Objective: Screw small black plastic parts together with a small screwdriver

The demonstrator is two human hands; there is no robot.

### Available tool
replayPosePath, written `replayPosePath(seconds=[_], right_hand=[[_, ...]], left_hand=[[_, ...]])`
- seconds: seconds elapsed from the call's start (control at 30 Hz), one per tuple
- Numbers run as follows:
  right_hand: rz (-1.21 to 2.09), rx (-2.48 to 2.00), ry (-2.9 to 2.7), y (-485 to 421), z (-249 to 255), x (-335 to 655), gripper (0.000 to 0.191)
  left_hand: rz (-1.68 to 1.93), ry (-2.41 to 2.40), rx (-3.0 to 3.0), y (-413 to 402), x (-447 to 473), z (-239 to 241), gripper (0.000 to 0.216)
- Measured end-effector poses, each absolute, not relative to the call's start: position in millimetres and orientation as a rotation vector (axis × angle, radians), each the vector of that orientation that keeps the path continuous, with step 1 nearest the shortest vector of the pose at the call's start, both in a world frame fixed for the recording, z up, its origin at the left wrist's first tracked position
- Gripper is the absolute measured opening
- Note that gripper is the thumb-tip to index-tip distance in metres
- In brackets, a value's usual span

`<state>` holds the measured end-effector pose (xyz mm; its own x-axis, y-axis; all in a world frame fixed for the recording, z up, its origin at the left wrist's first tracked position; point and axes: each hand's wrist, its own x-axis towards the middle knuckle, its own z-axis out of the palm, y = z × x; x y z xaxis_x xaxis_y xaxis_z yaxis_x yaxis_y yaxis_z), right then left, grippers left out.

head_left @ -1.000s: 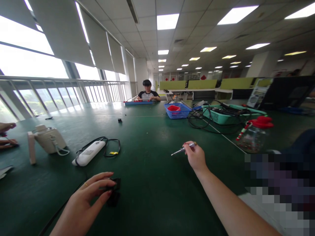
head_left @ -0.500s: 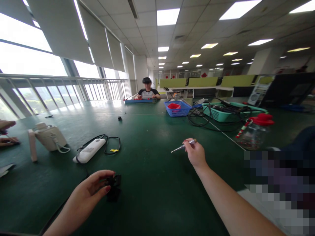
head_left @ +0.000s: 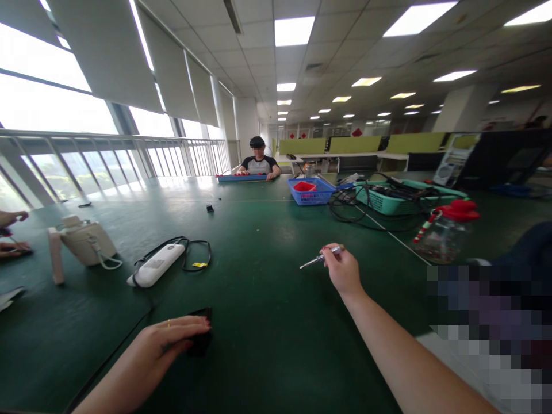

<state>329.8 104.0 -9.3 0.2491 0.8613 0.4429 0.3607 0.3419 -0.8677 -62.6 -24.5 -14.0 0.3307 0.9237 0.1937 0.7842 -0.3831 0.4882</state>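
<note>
Green table [head_left: 259, 322] (blinds [head_left: 112, 63] partly lowered)

The slim tool [head_left: 319, 259] looks metallic and shiny, the tabletop [head_left: 259, 299] glossy.

Left hand [head_left: 169, 335], back upward, has fingers [head_left: 195, 324] extended together; right hand [head_left: 344, 269] pinches with forearm [head_left: 394, 345] stretched forward

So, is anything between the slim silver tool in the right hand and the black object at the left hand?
Nothing visible stands between the silver tool and the black object, but the left hand partly covers it.
</note>
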Motion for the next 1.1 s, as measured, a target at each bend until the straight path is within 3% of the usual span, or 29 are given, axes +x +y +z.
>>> replayPosePath(seconds=[0.53,0.9,1.1], right_hand=[[0.528,-1.233,-1.34,105,-11,330,0.038],[0.574,-1.225,-1.325,105,-12,331,0.03],[0.598,-1.218,-1.323,104,-10,331,0.028]], left_hand=[[0.544,1.531,2.389,-28,-67,-21,0.029],[0.699,1.81,2.387,9,-81,-37,0.047],[0.629,1.868,2.312,15,-78,-54,0.038]])
